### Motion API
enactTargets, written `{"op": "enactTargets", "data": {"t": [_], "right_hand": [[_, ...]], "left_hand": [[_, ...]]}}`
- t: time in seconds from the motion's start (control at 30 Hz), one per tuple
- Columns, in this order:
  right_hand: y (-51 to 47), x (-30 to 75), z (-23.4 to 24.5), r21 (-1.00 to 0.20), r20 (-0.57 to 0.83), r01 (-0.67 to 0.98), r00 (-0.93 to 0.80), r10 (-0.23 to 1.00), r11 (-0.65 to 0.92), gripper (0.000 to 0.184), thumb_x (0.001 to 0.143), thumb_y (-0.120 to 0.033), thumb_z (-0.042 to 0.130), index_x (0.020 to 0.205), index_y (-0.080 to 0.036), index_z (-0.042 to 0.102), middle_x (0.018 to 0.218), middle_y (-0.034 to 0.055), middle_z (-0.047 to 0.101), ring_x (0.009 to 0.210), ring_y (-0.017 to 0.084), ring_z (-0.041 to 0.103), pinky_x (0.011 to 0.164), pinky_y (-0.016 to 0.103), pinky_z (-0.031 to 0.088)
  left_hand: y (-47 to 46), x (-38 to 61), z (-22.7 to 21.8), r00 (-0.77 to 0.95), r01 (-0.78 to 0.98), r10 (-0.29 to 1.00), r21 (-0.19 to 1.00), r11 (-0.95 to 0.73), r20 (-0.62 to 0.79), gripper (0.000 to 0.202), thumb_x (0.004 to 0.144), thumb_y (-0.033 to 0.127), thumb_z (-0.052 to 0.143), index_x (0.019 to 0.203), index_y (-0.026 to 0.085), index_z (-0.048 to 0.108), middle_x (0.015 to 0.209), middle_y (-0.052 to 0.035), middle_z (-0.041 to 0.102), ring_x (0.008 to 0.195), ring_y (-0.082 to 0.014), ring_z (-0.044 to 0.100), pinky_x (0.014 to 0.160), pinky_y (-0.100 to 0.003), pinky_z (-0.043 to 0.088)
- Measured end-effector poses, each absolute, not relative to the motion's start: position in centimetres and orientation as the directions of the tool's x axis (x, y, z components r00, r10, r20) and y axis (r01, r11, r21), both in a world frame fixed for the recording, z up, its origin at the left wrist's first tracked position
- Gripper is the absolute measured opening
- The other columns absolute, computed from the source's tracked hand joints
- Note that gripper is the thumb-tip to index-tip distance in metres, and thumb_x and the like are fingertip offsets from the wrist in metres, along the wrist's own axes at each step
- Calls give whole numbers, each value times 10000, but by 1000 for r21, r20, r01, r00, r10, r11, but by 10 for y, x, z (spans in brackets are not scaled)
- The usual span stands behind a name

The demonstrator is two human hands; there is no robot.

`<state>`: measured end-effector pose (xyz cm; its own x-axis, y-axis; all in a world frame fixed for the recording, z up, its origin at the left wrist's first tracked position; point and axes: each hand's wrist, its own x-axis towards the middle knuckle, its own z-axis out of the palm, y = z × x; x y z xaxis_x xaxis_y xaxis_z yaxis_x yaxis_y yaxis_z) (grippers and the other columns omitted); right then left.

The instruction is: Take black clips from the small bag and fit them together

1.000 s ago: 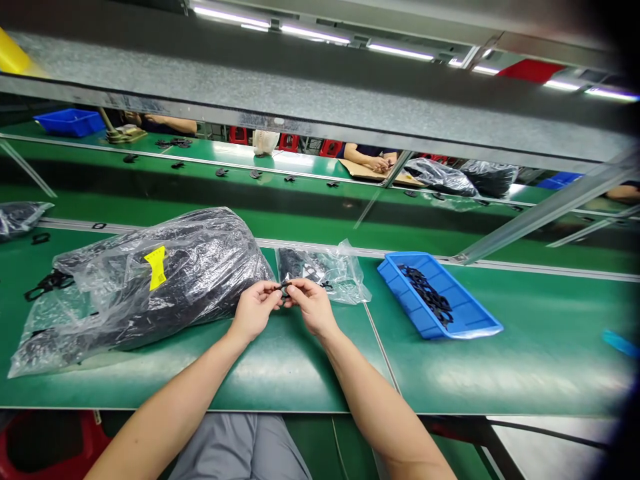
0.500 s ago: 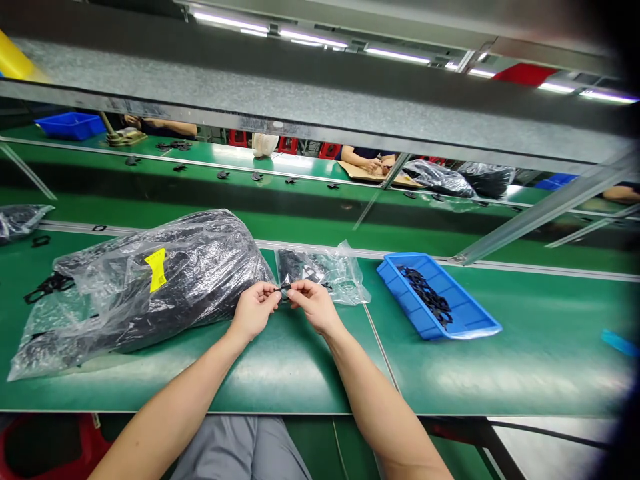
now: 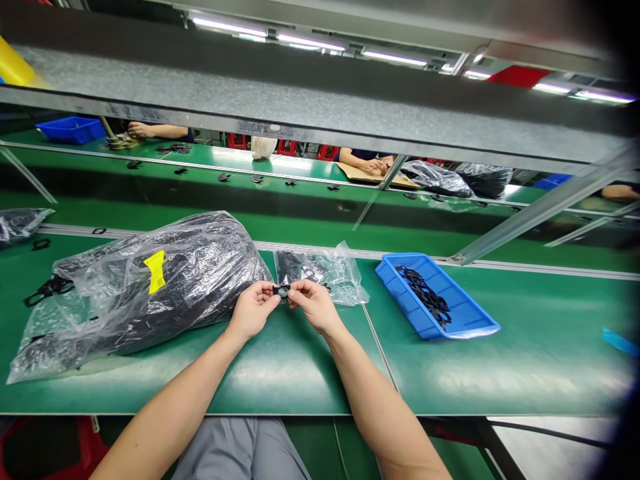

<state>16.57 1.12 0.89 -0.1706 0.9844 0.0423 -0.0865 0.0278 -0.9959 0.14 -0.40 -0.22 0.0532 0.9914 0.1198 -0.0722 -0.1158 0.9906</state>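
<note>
My left hand (image 3: 253,309) and my right hand (image 3: 313,304) meet over the green table (image 3: 280,367), fingers pinched together. Between the fingertips sits a small black part (image 3: 283,291), held from both sides. Just behind the hands lies a small clear bag (image 3: 330,270) of black parts. To the left a large clear bag (image 3: 145,283) stuffed with black parts carries a yellow label (image 3: 155,270). A blue tray (image 3: 467,313) with several black parts in it stands to the right.
Loose black parts (image 3: 47,288) lie at the far left. A conveyor belt (image 3: 300,230) runs behind the table. Beyond it, other people's hands (image 3: 373,165) work at a far bench, with dark bags (image 3: 440,177) and a blue bin (image 3: 73,128). A grey shelf (image 3: 300,90) hangs overhead.
Both hands stay together in the same spot; the fingers have shifted slightly on the small black part. The view has tilted a little.
</note>
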Motion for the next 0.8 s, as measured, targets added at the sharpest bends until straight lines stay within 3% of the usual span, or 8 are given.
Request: {"op": "enactTargets", "data": {"t": [0.47,0.8], "right_hand": [[12,164,6,-997,61,24,-204,977,67,265,698,-407,707,814,-191,604,651,-26,585,586,132,556,581,279,493],[14,166,6,-999,18,29,-249,968,26,281,689,-410,718,787,-179,593,649,-29,582,575,125,564,554,266,492]], "left_hand": [[-5,4,-4,-7,-16,995,995,-102,101,193,765,283,624,901,148,608,750,0,602,590,-95,555,551,-214,454],[-5,4,-5,-1,27,996,995,-93,93,174,776,301,612,863,152,592,711,8,590,584,-99,554,556,-214,453]]}}
